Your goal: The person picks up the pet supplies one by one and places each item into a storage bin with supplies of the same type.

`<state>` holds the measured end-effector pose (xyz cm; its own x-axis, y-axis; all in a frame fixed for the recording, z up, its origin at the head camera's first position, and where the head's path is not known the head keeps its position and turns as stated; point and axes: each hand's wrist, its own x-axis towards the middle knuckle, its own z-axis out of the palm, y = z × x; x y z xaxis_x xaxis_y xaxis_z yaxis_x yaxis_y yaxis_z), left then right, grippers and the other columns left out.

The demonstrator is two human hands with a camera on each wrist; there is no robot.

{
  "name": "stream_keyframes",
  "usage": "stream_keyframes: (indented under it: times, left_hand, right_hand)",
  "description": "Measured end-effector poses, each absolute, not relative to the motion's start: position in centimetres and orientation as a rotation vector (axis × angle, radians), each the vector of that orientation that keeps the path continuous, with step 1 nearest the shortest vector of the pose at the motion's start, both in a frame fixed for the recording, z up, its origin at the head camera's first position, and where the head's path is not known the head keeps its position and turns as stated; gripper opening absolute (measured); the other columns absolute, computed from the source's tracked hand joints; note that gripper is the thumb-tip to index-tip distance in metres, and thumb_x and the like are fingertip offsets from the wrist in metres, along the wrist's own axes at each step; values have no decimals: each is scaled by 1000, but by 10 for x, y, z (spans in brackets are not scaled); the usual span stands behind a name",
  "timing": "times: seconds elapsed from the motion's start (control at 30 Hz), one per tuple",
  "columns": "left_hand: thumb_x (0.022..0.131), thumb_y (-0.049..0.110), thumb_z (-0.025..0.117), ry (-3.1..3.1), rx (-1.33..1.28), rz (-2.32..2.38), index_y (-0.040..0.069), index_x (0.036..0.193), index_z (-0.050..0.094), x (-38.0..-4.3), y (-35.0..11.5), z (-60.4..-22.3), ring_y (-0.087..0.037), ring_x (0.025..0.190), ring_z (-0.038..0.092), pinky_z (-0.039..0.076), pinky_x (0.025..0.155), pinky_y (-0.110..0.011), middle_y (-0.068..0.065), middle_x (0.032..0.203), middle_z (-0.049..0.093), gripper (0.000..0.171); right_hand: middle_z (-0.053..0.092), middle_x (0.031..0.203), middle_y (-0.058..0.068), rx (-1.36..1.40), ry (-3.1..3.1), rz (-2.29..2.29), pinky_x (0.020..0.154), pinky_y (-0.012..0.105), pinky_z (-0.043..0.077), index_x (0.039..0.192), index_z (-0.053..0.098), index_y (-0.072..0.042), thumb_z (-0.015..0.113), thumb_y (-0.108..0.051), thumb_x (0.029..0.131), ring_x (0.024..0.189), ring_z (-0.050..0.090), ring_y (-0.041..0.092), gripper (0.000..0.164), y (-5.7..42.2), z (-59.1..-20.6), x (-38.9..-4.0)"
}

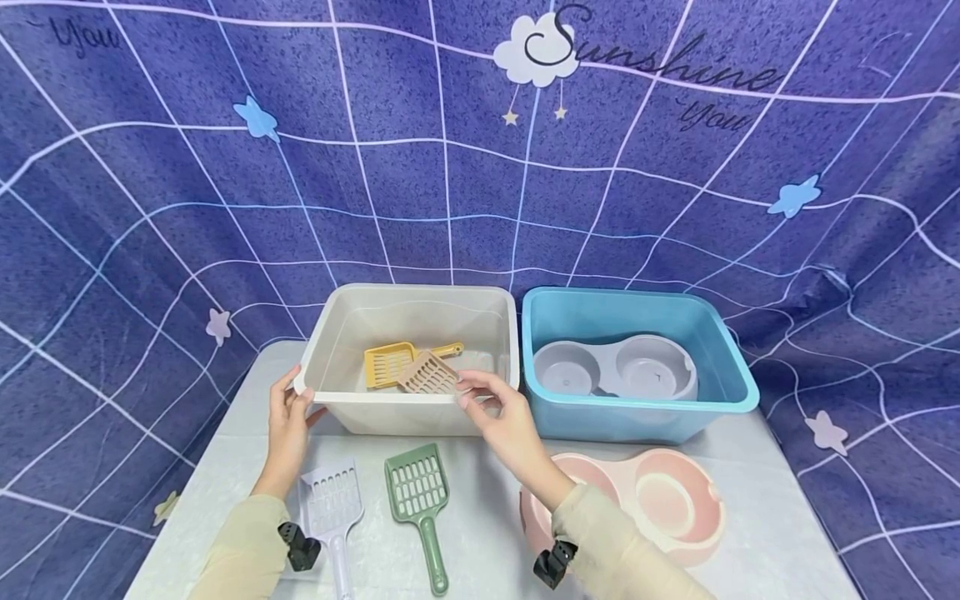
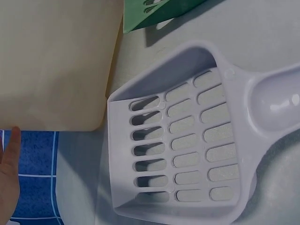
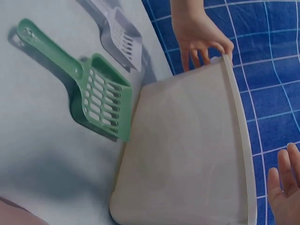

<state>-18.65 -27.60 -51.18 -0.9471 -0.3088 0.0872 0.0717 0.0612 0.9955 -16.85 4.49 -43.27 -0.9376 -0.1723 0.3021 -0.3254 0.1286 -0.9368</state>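
My left hand point(image 1: 287, 421) grips the front left corner of an off-white litter box point(image 1: 416, 414); in the right wrist view its fingers reach around the box's outer side at the rim. Over the front rim, near the right end, is my right hand point(image 1: 506, 421). Its fingers are extended and apart in the right wrist view, with nothing seen between them. Just beside those fingertips, a brown litter scoop point(image 1: 429, 373) lies tilted in the box, its handle hidden. Partly beneath it rests a yellow litter scoop point(image 1: 388, 365).
A lavender litter scoop point(image 2: 173, 145) and a green litter scoop point(image 1: 420, 492) lie before the box. On the right, a blue litter box point(image 1: 637, 421) contains a grey double bowl point(image 1: 607, 367). In front sits a pink double bowl point(image 1: 701, 500), partly under my right forearm.
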Motion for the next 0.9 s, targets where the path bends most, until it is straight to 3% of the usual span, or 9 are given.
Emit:
stream_keyframes:
  times: [0.13,0.3,0.43,0.7,0.9]
  left_hand:
    - [107,14,36,-2070,256,-1964,17,154,26,-186,-276,-511,-11,119,48,51,95,-18,-9,141,38,49]
    - [107,14,36,-2062,252,-1976,17,154,26,-186,-276,-511,-18,124,46,51,95,-17,-10,143,37,49]
    - [107,13,36,-2057,232,-1975,17,154,26,-187,-276,-512,-21,125,45,51,94,-17,-9,143,37,48]
    - [107,14,37,-2049,226,-1975,16,154,26,-186,-276,-512,-9,118,49,52,94,-17,-8,139,39,48]
    - [107,14,37,-2051,234,-1979,16,154,26,-186,-275,-510,-17,123,47,51,97,-21,-8,142,38,49]
  right_hand:
    - [70,111,12,495,-2292,1947,82,31,53,124,65,-5,68,0,91,99,62,28,33,44,-435,-160]
    - [70,110,4,502,-2323,1948,82,27,53,125,66,-10,70,-8,92,98,62,19,33,43,-440,-150]
    - [70,108,7,535,-2307,1966,81,27,53,123,67,-12,70,-11,93,97,63,19,31,44,-446,-144]
    - [70,106,7,531,-2309,1993,81,26,54,121,67,-12,70,-10,92,96,63,16,29,44,-460,-133]
    - [70,106,7,510,-2327,2022,80,26,55,120,67,-10,71,-6,91,96,63,19,30,45,-469,-128]
